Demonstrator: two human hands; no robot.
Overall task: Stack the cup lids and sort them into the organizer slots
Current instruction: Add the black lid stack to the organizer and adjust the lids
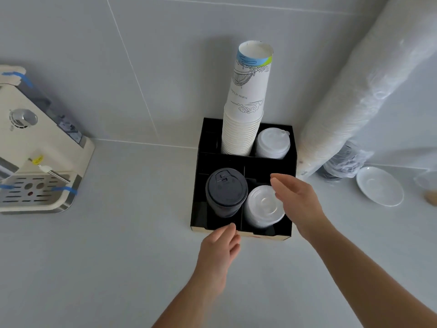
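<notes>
A black organizer (246,170) stands on the white counter against the wall. Its front left slot holds a stack of black lids (225,192). A stack of clear lids (263,207) fills the front right slot, and a stack of white lids (272,143) sits in the back right slot. A tall stack of paper cups (247,102) rises from the back middle slot. My right hand (298,202) hovers open just right of the clear lids, fingers spread, holding nothing. My left hand (218,252) is open at the organizer's front edge, below the black lids.
A cream coffee machine (40,162) with a drip tray stands at the left. A long plastic-wrapped sleeve of cups (359,91) leans against the wall at the right. A white saucer (379,185) lies beyond it on the counter.
</notes>
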